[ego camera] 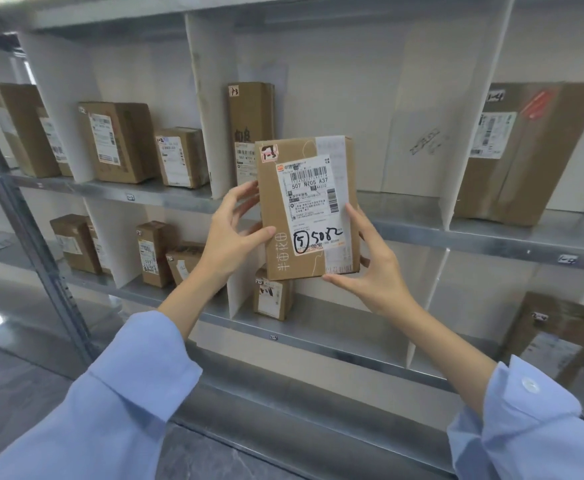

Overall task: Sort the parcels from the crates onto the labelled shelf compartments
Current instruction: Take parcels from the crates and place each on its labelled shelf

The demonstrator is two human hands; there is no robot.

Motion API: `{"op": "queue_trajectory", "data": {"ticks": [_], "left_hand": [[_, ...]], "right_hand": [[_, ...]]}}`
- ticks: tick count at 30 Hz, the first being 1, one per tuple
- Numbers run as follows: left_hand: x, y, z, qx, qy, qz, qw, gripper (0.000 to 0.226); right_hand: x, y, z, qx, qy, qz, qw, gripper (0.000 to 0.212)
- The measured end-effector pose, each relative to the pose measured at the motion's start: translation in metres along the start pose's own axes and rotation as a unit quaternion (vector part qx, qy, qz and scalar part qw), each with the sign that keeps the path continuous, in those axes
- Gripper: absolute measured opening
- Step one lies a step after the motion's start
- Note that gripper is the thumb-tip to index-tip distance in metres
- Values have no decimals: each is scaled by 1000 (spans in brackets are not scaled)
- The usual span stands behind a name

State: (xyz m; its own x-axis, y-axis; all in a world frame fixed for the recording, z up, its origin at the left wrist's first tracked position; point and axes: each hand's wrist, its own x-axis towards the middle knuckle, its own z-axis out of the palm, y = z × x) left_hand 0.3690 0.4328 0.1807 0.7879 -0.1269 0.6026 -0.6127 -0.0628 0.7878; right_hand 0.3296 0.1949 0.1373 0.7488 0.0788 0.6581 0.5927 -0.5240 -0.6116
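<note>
While other boxes (117,142) are ranged along the shelf (110,192) at the left, the left edge of a labelled parcel (304,202) is gripped by the curled left hand (230,233). The parcel is held upright before the middle compartment, in front of a tall box (250,112), and its lower right corner is pinched by the right hand (375,271).

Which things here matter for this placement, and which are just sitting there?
Job: held box marked 1-3; tall box marked 1-3 in the upper middle compartment.
Idle: big box at right; small box below; boxes at left.
</note>
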Motion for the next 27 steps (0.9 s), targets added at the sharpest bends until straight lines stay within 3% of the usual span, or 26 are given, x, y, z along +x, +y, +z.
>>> {"op": "queue_trajectory", "data": {"ticks": [10,15,21,27], "left_hand": [[81,-20,6,-11,-80,33,996,76],[121,-38,1,-23,-97,33,994,65],[157,-71,-18,-25,-106,32,993,65],[180,-98,-25,-39,-105,31,993,63]], "right_hand": [[53,35,1,-83,152,-102,980,98],[84,61,12,-156,201,-124,959,90],[114,92,15,-202,225,-106,947,90],[126,106,12,-193,203,-39,959,98]]}}
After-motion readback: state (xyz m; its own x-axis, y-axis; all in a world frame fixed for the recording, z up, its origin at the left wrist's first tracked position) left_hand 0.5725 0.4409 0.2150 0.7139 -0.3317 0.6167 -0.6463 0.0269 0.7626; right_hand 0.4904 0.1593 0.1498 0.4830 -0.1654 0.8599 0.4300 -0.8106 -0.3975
